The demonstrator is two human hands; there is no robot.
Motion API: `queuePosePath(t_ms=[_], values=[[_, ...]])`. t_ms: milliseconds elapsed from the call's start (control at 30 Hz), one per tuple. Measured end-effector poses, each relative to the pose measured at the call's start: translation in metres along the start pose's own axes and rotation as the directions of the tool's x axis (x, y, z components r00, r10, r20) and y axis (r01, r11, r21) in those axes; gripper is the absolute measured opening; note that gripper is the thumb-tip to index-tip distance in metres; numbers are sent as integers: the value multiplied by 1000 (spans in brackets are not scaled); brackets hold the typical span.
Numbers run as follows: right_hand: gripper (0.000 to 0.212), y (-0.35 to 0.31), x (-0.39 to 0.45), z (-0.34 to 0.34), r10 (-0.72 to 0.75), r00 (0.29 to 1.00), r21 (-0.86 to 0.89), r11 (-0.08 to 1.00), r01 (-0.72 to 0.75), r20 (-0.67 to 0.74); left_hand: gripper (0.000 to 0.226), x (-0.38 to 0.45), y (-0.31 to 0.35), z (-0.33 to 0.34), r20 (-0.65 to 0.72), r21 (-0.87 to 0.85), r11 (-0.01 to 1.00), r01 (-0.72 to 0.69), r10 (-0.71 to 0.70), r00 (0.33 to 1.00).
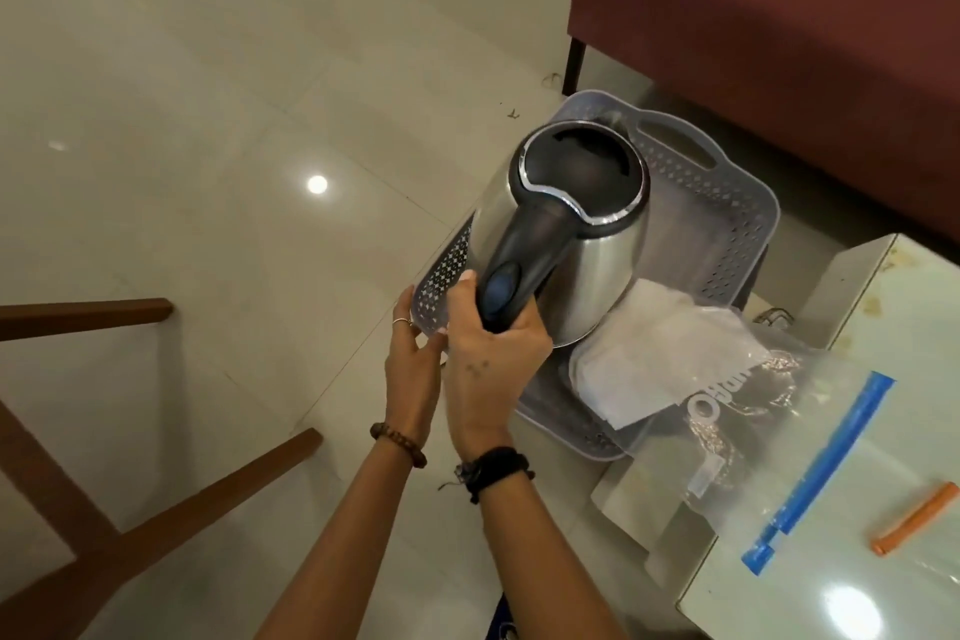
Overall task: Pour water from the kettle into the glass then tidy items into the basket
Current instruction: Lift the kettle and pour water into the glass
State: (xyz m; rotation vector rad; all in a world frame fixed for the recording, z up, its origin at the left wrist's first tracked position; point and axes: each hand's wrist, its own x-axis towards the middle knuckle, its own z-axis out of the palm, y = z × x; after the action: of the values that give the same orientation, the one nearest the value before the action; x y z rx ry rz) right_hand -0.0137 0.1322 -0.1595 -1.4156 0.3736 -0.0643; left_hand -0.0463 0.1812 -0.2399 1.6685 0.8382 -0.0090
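A steel kettle [597,244] with a dark lid and handle hangs over the grey perforated basket [727,203]. My right hand [488,359] grips the kettle's handle from below. My left hand [413,364] holds the basket's near left rim. White folded paper in a clear bag [649,359] lies across the basket's near right side. No glass is in view.
A clear zip bag with a blue seal [810,473] and an orange stick [914,517] lie on the glass table [883,598] at the lower right. A maroon sofa [779,42] stands behind the basket. Brown wooden chair legs [156,509] cross the tiled floor at the left.
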Motion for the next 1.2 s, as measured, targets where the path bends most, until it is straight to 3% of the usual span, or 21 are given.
queuePosePath(t_ms=[67, 133, 267, 467, 567, 733, 800, 900, 1000, 1200], values=[[10, -12, 7, -3, -43, 999, 15, 999, 43, 17, 53, -3, 5, -2, 6, -115, 993, 40, -40, 999], [15, -21, 5, -13, -20, 998, 45, 999, 18, 52, 60, -6, 9, -2, -12, -151, 987, 48, -51, 999], [36, -44, -7, -46, -18, 991, 19, 1000, 15, 136, 64, -15, 21, -1, 1, 25, 998, -53, 53, 999], [26, -101, -24, -140, -16, 964, 50, 999, 3, 265, 61, -67, 50, 28, -120, 257, 929, -265, 303, 945], [25, -132, -32, -201, -83, 958, 32, 997, 77, 276, 59, -107, 72, 59, -50, 280, 877, -391, 420, 906], [18, -181, -39, -319, -74, 973, 17, 997, 72, 218, 54, -184, 82, 127, 104, 307, 824, -476, 468, 877], [22, -200, -42, -371, -74, 971, -14, 997, 79, 228, 47, -222, 78, 169, 191, 337, 814, -473, 433, 881], [29, -219, -43, -440, -60, 980, -141, 986, 87, 188, 29, -271, 72, 230, 292, 247, 892, -379, 305, 906], [29, -226, -47, -502, 5, 993, -173, 985, 16, 116, 45, -304, 58, 280, 546, 206, 831, -516, 340, 765], [33, -210, -53, -599, 147, 989, -272, 951, -150, -31, 78, -331, 26, 358, 763, 233, 730, -642, 272, 587]])
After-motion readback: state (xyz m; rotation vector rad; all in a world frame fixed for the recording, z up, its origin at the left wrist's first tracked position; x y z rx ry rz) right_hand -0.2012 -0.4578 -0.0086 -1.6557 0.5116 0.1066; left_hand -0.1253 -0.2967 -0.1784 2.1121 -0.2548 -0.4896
